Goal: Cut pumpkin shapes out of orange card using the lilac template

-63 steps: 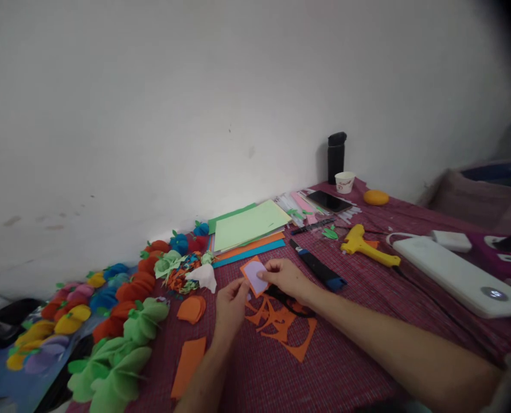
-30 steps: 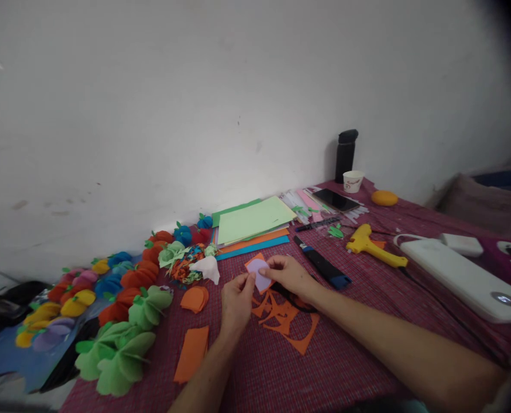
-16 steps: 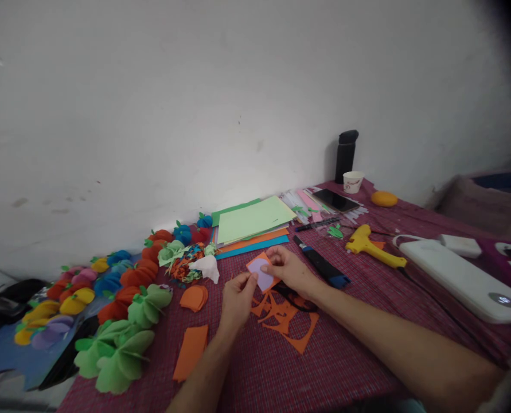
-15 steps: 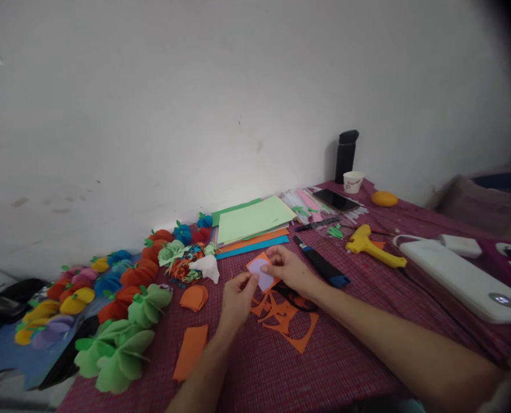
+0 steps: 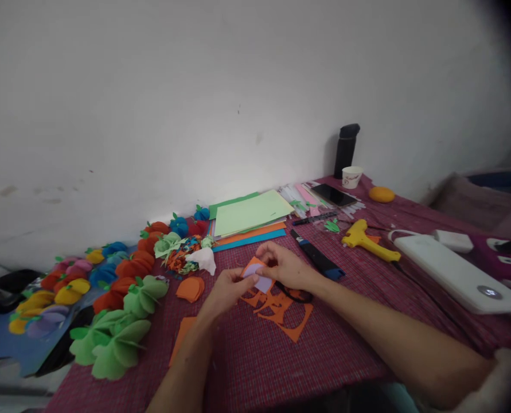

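Lilac-and-orange paper [image 5: 262,284] sits pinched in our inward-angled left hand [image 5: 229,288] and right hand [image 5: 288,268]. Its long axis slants away leftward.

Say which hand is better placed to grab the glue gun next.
Probably the right hand: the glue gun lies to its right, farther from the left hand. Both pinch purple paper.

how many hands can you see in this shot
2: the left hand and the right hand, both pinching the lilac paper against the orange paper, close to the orange scraps. No others show.
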`<state>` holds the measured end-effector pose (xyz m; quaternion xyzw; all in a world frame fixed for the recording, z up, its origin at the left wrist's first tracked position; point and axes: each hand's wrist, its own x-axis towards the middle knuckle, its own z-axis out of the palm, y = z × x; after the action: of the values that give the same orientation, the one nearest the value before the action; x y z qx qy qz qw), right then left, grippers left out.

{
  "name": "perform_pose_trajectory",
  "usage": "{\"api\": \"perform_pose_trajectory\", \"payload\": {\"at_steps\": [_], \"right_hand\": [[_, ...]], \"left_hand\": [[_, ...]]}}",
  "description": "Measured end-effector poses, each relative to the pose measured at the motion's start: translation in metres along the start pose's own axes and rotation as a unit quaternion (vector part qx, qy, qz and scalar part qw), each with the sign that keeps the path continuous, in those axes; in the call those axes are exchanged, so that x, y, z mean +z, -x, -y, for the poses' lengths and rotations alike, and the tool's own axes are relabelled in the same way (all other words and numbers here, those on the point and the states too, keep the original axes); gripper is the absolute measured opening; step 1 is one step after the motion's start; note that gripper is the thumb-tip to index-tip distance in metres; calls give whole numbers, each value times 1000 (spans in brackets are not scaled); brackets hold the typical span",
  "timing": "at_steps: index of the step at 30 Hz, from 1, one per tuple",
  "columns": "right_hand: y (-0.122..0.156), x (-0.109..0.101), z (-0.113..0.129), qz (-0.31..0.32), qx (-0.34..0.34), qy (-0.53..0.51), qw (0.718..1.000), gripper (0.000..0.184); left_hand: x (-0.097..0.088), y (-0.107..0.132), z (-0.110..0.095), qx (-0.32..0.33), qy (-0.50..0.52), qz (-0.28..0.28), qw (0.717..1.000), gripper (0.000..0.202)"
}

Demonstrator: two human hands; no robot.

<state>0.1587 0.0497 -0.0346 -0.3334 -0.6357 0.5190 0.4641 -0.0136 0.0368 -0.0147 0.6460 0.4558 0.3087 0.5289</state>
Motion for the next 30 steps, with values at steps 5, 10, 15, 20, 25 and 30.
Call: {"api": "perform_pose_trajectory", "payload": {"at_steps": [5,10,15,20,25,30], "right_hand": [[5,-4,7,48,-33,137,989,29],[5,-1,8,11,-28,115,993,29],[1,-3,11,-68,47,54,995,26],[4,-2,12,-18,116,52,992,28],[6,4,8,-9,134,17,991,27],[5,5,6,-8,125,-7,992,29]], "left_hand": [[-4,2,3,-12,-74,60,995,28],[1,1,4,-19,-34,-2,999,26],[9,1,1,-28,142,-124,982,27],[13,-1,-1,-7,183,-205,961,23],[15,-2,5,-7,187,-200,962,23],[17,-2,9,-2,187,-173,967,25]]}}
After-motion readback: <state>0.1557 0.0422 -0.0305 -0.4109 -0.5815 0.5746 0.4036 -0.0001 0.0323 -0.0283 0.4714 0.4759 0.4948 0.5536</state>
